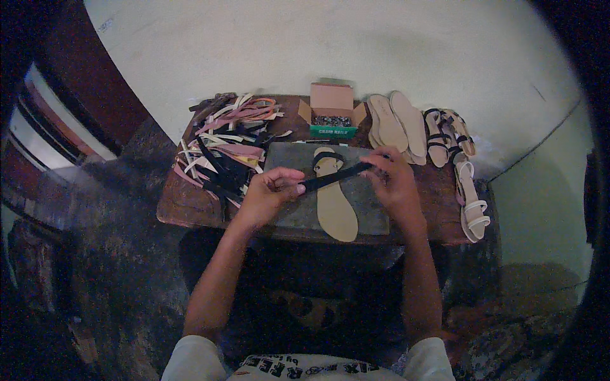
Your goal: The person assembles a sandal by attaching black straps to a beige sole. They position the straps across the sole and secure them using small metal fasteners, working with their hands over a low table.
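Note:
Between my two hands a black strap (333,178) is stretched, slanting up to the right. My left hand (274,188) pinches its lower end, and my right hand (389,176) grips the upper end. Beneath the strap lies a beige sandal sole (338,214), toe end away from me, on a dark grey flat board (292,219). Another black strap (326,156) is looped across the sole's far end. The held strap hides the sole's middle part.
Loose black, pink and cream straps (232,149) are heaped on the left of the wooden table (171,206). At the back stands an open green box of nails (333,130). Beige soles (387,124), black-strapped sandals (438,136) and a white sandal (471,206) lie to the right.

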Tool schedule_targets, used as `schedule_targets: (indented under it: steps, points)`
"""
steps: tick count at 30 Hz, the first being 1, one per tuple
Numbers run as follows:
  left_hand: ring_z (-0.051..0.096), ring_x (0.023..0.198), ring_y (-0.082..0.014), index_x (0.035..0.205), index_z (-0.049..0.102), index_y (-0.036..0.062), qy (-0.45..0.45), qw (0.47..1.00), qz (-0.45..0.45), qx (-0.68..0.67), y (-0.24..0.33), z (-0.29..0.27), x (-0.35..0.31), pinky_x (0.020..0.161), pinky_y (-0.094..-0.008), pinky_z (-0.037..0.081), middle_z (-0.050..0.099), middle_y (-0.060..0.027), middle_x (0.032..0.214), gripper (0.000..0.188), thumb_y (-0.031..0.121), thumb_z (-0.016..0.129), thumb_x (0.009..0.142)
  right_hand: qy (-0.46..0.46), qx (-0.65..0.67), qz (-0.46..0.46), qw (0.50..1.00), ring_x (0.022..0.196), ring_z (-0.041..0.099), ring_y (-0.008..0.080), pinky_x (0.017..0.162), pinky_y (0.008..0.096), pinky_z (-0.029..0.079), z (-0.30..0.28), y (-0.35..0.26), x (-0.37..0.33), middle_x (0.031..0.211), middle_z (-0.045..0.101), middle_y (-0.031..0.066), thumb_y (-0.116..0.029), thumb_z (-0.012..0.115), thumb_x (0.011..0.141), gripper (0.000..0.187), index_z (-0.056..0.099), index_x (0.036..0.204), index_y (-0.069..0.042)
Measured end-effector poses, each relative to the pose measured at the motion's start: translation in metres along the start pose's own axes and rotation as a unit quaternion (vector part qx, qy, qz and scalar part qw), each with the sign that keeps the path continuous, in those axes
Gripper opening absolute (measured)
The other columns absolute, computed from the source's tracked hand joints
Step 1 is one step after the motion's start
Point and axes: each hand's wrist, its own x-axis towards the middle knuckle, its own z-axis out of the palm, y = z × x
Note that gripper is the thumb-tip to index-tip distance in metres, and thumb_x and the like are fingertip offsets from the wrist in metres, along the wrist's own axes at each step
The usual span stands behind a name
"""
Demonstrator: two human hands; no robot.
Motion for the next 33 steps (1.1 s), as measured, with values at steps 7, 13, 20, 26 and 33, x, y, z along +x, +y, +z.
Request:
schedule_targets:
  steps: [7, 13, 20, 26, 33]
  points:
    - [0.062, 0.076, -0.0077, 0.104, 0.072, 0.0022, -0.016, 0.991, 0.032, 0.127, -0.015, -0.002, 0.001, 0.066, -0.0249, 0.049, 0.071, -0.003, 0.086, 0.025, 0.018, 0.077, 0.085, -0.202, 0.026, 0.116, 0.972, 0.096, 0.065, 0.0291, 0.085, 0.0394, 0.051, -0.005, -0.001, -0.013, 0.1, 0.068, 0.0136, -0.013, 0.073, 0.082, 0.024, 0.065, 0.102, -0.003]
    - [0.066, 0.086, -0.0143, 0.102, 0.072, 0.0018, -0.079, 0.964, -0.007, 0.255, 0.006, 0.016, -0.008, 0.079, -0.0311, 0.053, 0.072, -0.007, 0.097, 0.029, 0.023, 0.078, 0.083, -0.267, 0.046, 0.171, 0.947, 0.089, 0.068, 0.0313, 0.082, 0.0406, 0.053, 0.001, 0.005, -0.018, 0.096, 0.068, 0.0186, -0.019, 0.071, 0.084, 0.031, 0.064, 0.105, 0.002]
    - [0.066, 0.083, -0.0161, 0.104, 0.071, 0.0007, -0.078, 0.952, 0.026, 0.294, -0.009, 0.017, -0.007, 0.075, -0.0321, 0.053, 0.071, -0.0103, 0.094, 0.036, 0.027, 0.08, 0.082, -0.297, -0.038, 0.13, 0.945, 0.09, 0.068, 0.0341, 0.084, 0.0396, 0.053, 0.031, -0.004, -0.017, 0.099, 0.069, 0.0216, -0.017, 0.07, 0.082, 0.036, 0.065, 0.111, 0.003]
    - [0.066, 0.077, -0.0218, 0.107, 0.07, 0.0005, -0.068, 0.929, 0.134, 0.337, -0.016, 0.03, -0.01, 0.072, -0.0345, 0.053, 0.068, -0.0127, 0.094, 0.033, 0.02, 0.077, 0.082, -0.239, 0.006, 0.202, 0.95, 0.085, 0.068, 0.0311, 0.078, 0.0394, 0.053, 0.043, -0.008, -0.021, 0.093, 0.07, 0.0192, -0.012, 0.075, 0.077, 0.033, 0.069, 0.105, 0.003]
    - [0.066, 0.076, -0.0232, 0.108, 0.069, -0.0003, -0.036, 0.953, 0.069, 0.294, -0.016, 0.036, -0.015, 0.072, -0.0348, 0.053, 0.068, -0.0135, 0.096, 0.035, 0.021, 0.078, 0.081, -0.246, 0.066, 0.294, 0.921, 0.075, 0.062, 0.0153, 0.071, 0.0329, 0.05, 0.05, -0.002, -0.021, 0.079, 0.066, 0.0068, -0.012, 0.078, 0.077, 0.029, 0.07, 0.101, 0.004]
